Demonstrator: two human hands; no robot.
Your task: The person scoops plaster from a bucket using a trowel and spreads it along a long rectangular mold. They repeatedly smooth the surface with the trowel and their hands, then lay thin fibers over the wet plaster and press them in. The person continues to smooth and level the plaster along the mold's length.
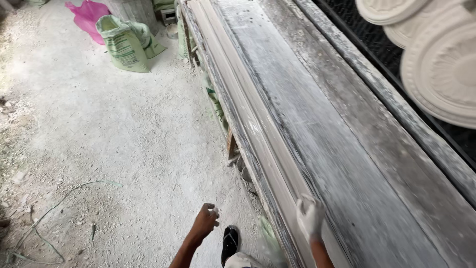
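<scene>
Where the view begins, at the bottom edge, the right hand [310, 216], caked in white plaster, rests on the long pale moulding [258, 129] along the near edge of the workbench [347, 149], fingers curled loosely against its surface, gripping nothing that shows. Left hand [205, 222] hangs over the floor, fingers clenched around something small and white; what it is cannot be told. A black shoe [229, 243] stands between the arms. Dusty gravel floor [99, 134] carries a thin green cord [59, 203]. Further off: green-printed sacks [126, 42], pink plastic bag [89, 15]. Upper right, round white plaster medallions [441, 74] hang.
</scene>
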